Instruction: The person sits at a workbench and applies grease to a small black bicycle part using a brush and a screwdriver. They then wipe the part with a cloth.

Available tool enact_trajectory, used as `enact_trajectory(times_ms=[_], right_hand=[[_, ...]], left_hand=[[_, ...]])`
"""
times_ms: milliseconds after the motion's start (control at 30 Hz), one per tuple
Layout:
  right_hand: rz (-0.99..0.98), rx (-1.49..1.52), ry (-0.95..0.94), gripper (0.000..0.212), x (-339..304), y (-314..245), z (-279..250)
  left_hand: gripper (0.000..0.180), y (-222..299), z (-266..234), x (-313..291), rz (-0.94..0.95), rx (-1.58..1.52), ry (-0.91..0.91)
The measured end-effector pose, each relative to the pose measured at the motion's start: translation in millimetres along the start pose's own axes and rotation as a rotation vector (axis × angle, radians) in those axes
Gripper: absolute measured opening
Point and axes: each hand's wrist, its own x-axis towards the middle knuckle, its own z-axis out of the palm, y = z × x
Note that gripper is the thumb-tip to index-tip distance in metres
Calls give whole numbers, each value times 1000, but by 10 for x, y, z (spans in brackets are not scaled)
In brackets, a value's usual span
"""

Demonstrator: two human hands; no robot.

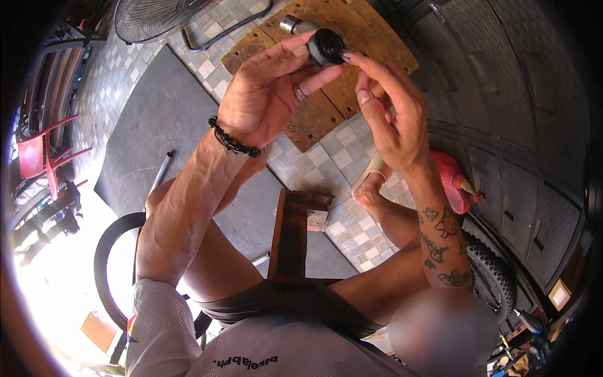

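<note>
My left hand is closed around a short, round black part, its thumb on one side and its fingers underneath. The part's dark, hollow-looking face is turned up toward me; what exactly it is, I cannot tell. My right hand is at the right of it, index finger stretched out with the tip at the part's edge. Dark smears mark that fingertip. The other right fingers are loosely bent, and nothing shows in them. Below both hands lies a worn wooden board, with a shiny metal cylinder on it.
A black fan stands at the far left. Dark cabinets line the right, near a red container. A grey mat covers part of the tiles. Bicycle tyres and a red chair are also around me.
</note>
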Motion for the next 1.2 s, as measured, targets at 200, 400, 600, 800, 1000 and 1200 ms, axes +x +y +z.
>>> enact_trajectory(times_ms=[200, 400, 600, 800, 1000, 1200], right_hand=[[114, 288, -60, 37, -51, -59, 117], [90, 265, 195, 43, 19, -95, 74], [-238, -124, 244, 87, 159, 31, 85], [-173, 65, 206, 87, 114, 57, 76], [72, 587, 199, 65, 103, -3, 44], [337, 1873, -127, 66, 69, -17, -104]], left_hand=[[40, 6, -19, 35, 35, -128, 18], [57, 19, 59, 35, -14, 9, -12], [59, -31, 157, 15, -91, 38, 17], [56, -35, 144, 11, -152, -20, -54], [48, 17, 135, 33, -95, 116, -18], [49, -12, 176, 80, 48, 165, 43]])
